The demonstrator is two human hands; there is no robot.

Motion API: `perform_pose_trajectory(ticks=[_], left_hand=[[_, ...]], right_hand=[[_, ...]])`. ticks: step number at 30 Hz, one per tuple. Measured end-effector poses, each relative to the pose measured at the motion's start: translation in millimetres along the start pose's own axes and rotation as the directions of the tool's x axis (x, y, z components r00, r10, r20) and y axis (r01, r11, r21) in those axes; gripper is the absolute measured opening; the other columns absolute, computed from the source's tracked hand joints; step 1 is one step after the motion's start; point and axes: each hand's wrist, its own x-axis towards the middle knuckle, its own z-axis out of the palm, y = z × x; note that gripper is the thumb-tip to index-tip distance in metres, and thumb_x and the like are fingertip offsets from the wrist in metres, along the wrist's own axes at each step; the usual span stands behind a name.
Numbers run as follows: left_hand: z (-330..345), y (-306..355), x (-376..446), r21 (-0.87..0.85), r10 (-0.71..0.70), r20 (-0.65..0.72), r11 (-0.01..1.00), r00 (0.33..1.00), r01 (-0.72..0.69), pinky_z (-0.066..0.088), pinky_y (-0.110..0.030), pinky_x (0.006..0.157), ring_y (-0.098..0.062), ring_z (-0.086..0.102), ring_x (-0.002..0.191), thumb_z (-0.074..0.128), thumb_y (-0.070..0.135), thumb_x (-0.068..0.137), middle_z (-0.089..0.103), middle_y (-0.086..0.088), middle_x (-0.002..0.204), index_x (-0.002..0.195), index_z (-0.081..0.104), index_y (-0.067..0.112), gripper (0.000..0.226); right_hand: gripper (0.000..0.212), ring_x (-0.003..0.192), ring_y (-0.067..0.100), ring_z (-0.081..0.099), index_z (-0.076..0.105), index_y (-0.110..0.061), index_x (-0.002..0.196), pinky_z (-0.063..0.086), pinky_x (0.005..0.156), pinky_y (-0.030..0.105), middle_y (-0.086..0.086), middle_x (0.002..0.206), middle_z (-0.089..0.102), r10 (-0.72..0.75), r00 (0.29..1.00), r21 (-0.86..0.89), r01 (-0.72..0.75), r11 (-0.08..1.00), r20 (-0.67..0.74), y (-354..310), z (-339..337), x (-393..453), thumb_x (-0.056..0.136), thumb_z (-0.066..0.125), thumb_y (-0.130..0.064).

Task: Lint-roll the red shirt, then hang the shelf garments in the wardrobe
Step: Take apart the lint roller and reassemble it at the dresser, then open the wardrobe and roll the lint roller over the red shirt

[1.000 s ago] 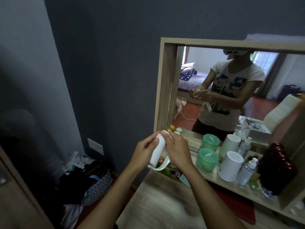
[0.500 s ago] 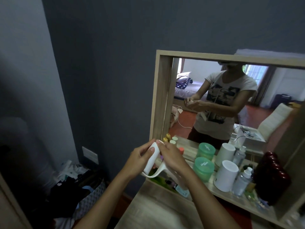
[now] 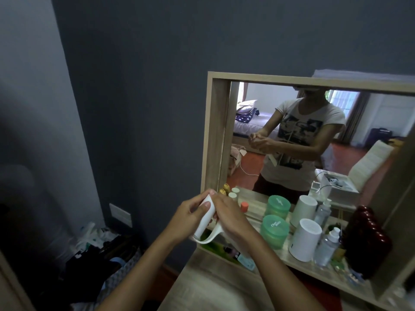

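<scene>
1. Both hands sit lower and nearer the mirror's bottom-left corner than a second ago, with the same hold on the roller.
2. Behind them, a dark matte wall (image 3: pixel 139 90) carries the wood-framed mirror (image 3: pixel 215 131), whose glass reflects a person in a printed pale T-shirt.
3. Below it lies a pale wood-grain dresser top (image 3: pixel 202 286); just right of the hands stand two translucent green round tubs (image 3: pixel 274 232) and a white perforated cylinder (image 3: pixel 305 240).
4. Left hand (image 3: pixel 187 217) curls round the smooth white lint roller (image 3: pixel 205 215), thumb flat along its barrel.
5. Right hand (image 3: pixel 229 217) wraps the roller's far side, above the looped handle.
</scene>
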Motion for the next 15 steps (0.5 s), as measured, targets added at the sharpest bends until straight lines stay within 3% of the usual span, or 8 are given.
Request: perform_pose_trajectory(ticks=[3, 5, 6, 8, 10, 11, 13, 15], left_hand=[[-1, 4, 2, 0.0, 0.017, -0.018, 1.0, 1.0, -0.017, 0.051, -0.021, 0.089, -0.004, 0.062, 0.109, 0.049, 0.025, 0.097, 0.061, 0.006, 0.127, 0.134, 0.049, 0.034, 0.038], [-5, 11, 4, 0.003, 0.041, 0.0, 0.999, 0.999, -0.041, 0.051, -0.027, 0.094, -0.005, 0.062, 0.109, 0.049, 0.026, 0.098, 0.062, 0.005, 0.127, 0.134, 0.048, 0.034, 0.037], [-10, 15, 5, 0.02, 0.056, -0.003, 0.998, 0.998, -0.056, 0.051, -0.028, 0.094, -0.007, 0.062, 0.11, 0.048, 0.027, 0.098, 0.06, 0.004, 0.129, 0.135, 0.048, 0.033, 0.038], [-24, 25, 12, 0.089, 0.086, -0.075, 0.993, 0.993, -0.079, 0.048, -0.022, 0.094, -0.008, 0.056, 0.117, 0.046, 0.026, 0.098, 0.054, 0.005, 0.136, 0.139, 0.046, 0.03, 0.04], [-42, 33, 20, 0.141, 0.118, -0.133, 0.985, 0.984, -0.099, 0.044, -0.02, 0.097, -0.005, 0.05, 0.121, 0.048, 0.026, 0.098, 0.051, 0.01, 0.137, 0.138, 0.047, 0.03, 0.04], [-49, 36, 23, 0.169, 0.134, -0.134, 0.979, 0.982, -0.111, 0.043, -0.026, 0.103, -0.002, 0.048, 0.122, 0.049, 0.027, 0.097, 0.05, 0.013, 0.137, 0.137, 0.047, 0.031, 0.04], [-58, 41, 26, 0.259, 0.167, -0.131, 0.957, 0.977, -0.129, 0.037, -0.032, 0.11, -0.001, 0.045, 0.126, 0.05, 0.03, 0.096, 0.047, 0.016, 0.14, 0.138, 0.045, 0.034, 0.042], [-62, 45, 26, 0.38, 0.245, -0.187, 0.911, 0.951, -0.16, 0.031, -0.029, 0.11, -0.004, 0.037, 0.133, 0.049, 0.037, 0.096, 0.038, 0.011, 0.149, 0.14, 0.042, 0.035, 0.044]], right_hand=[[0.045, 0.093, 0.017, 0.068, 0.065, -0.035, 0.1, 0.054, 0.091, 0.043, -0.001, 0.097, 0.07, -0.027, 0.999, 0.0, 0.027, 1.0, 0.017, -5, -1, -1, 0.088, 0.039, -0.069], [0.046, 0.095, 0.012, 0.066, 0.058, -0.036, 0.118, 0.054, 0.086, 0.033, -0.004, 0.108, 0.068, -0.069, 0.996, 0.044, 0.067, 0.997, 0.053, -11, -5, -3, 0.087, 0.045, -0.068], [0.053, 0.097, 0.005, 0.065, 0.046, -0.04, 0.131, 0.052, 0.084, 0.026, -0.008, 0.114, 0.065, -0.086, 0.993, 0.093, 0.079, 0.992, 0.076, -14, -8, -3, 0.085, 0.05, -0.066], [0.074, 0.09, -0.008, 0.064, 0.017, -0.048, 0.143, 0.047, 0.078, 0.016, -0.015, 0.107, 0.063, -0.102, 0.986, 0.14, 0.084, 0.987, 0.129, -15, -17, -4, 0.082, 0.058, -0.056], [0.093, 0.089, -0.002, 0.066, 0.01, -0.047, 0.145, 0.046, 0.079, 0.019, -0.01, 0.096, 0.067, -0.098, 0.97, -0.008, 0.102, 0.995, 0.224, -11, -20, -4, 0.075, 0.071, -0.051], [0.089, 0.089, 0.003, 0.065, 0.021, -0.044, 0.143, 0.048, 0.078, 0.022, -0.01, 0.095, 0.065, -0.082, 0.962, -0.141, 0.122, 0.982, 0.259, -10, -18, -4, 0.073, 0.075, -0.049], [0.044, 0.076, 0.001, 0.061, 0.052, -0.034, 0.116, 0.052, 0.071, 0.025, -0.011, 0.088, 0.061, -0.111, 0.949, -0.329, 0.209, 0.921, 0.294, -6, -9, -1, 0.079, 0.073, -0.044], [0.01, 0.06, 0.001, 0.06, 0.059, -0.03, 0.091, 0.052, 0.06, 0.023, -0.007, 0.077, 0.061, -0.179, 0.947, -0.296, 0.257, 0.92, 0.268, -6, 4, 1, 0.089, 0.063, -0.039]])
